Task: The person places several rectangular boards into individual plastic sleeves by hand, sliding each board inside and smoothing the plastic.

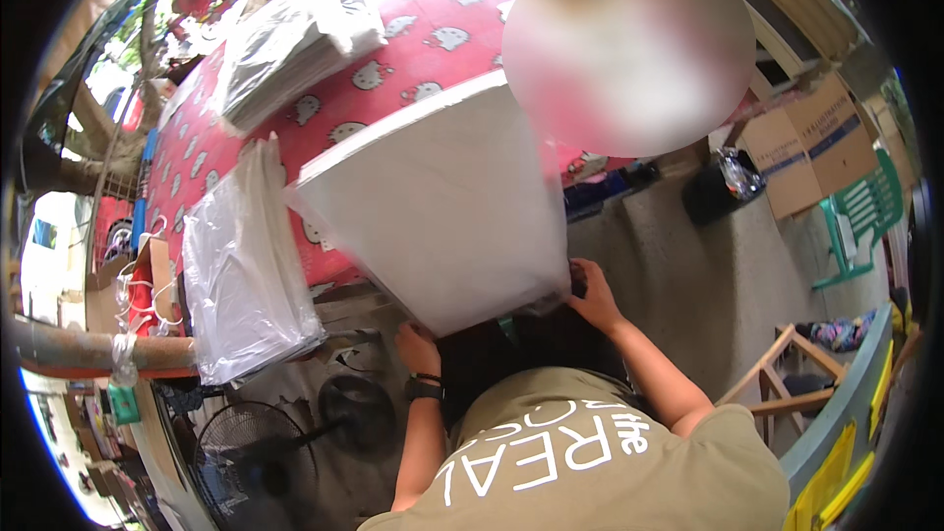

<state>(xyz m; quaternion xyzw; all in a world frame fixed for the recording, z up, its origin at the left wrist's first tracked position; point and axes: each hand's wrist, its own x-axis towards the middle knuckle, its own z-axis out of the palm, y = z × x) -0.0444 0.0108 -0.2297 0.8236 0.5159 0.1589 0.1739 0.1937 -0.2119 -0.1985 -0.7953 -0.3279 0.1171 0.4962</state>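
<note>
A thick white stack of sheets in clear plastic (442, 197) lies across the near edge of the table, its near end sticking out toward me. My left hand (418, 344), with a dark watch on the wrist, is at its near left corner; the fingers are mostly hidden by the stack. At the near right corner, my right hand (593, 297) grips the plastic-wrapped edge, thumb and fingers closed. Left of the stack lies a plastic-wrapped bundle (246, 275), overhanging the table edge. Another white wrapped pile (295, 49) sits farther back.
The table has a pink patterned cover (324, 108). A black fan (256, 457) stands below left. At the right are a cardboard box (811, 143), a green plastic chair (865, 206), a black bin (723, 187) and a wooden frame (792, 374). A blurred oval covers the far right table area.
</note>
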